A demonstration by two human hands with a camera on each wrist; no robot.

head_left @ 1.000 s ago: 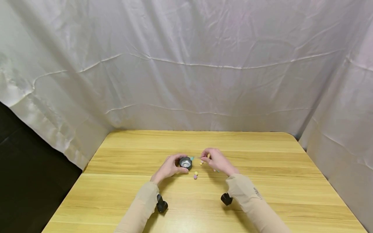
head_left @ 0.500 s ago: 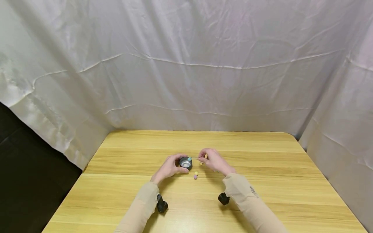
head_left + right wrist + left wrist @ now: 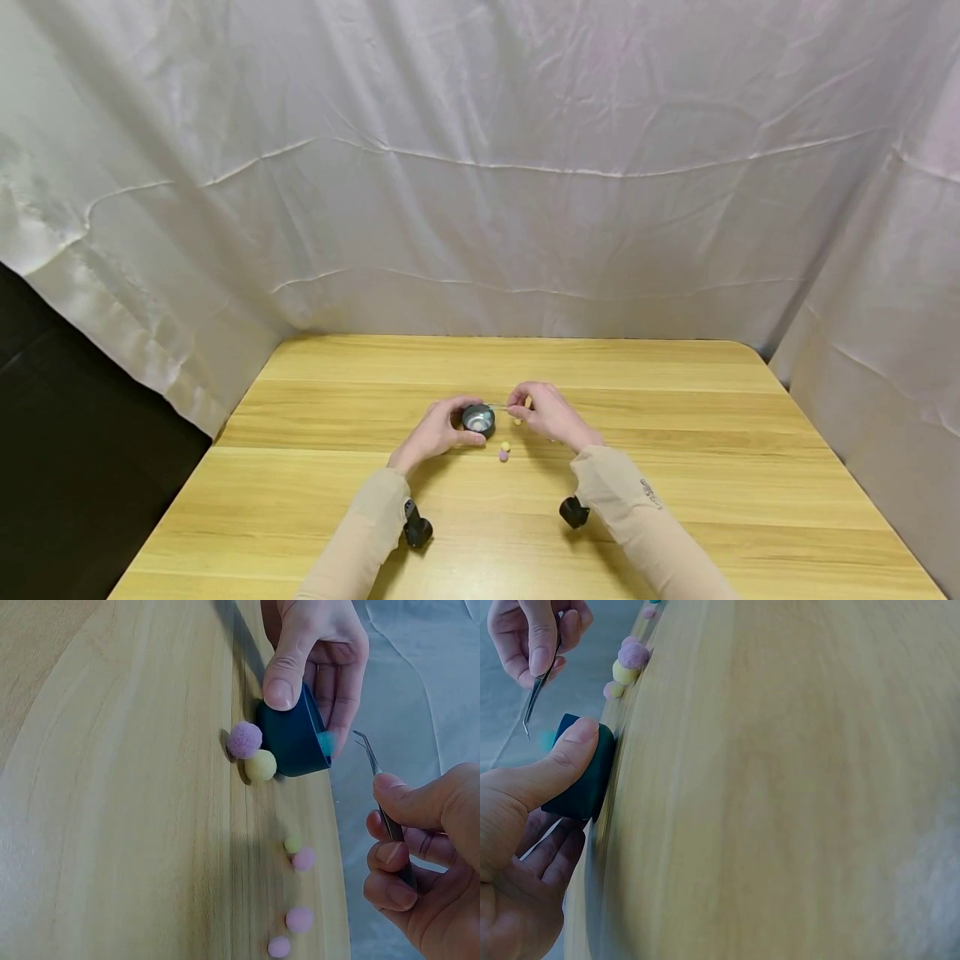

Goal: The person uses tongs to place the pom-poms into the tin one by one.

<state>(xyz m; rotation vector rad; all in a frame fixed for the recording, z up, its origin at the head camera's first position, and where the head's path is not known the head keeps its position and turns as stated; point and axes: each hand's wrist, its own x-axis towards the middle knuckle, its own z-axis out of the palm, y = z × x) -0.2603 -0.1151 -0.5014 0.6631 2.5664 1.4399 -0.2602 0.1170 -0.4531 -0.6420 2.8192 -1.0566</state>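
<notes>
My left hand [image 3: 433, 429] grips a small dark bowl [image 3: 478, 432] with a silvery inside, thumb on one side and fingers on the other. Bent-tip metal tweezers [image 3: 390, 825] are pinched in my right hand [image 3: 427, 847], their points slightly apart and just off the bowl's mouth. A blurred teal pom-pom [image 3: 326, 742] is at the bowl's opening, clear of the tweezer points. On the wood beside the bowl lie a purple pom-pom [image 3: 244, 740] and a yellow pom-pom [image 3: 260, 766], touching each other.
Smaller pink pom-poms [image 3: 299, 919] and a little yellow-green one [image 3: 292, 844] lie on the wooden table [image 3: 675, 417] near my right hand. A grey curtain [image 3: 480, 208] hangs behind the table. Black cameras [image 3: 417, 529] are strapped at both wrists.
My right hand has moved slightly left, bringing the tweezers over the bowl. The teal pom-pom has left the tweezer points and dropped into the bowl's opening. My left hand stays still.
</notes>
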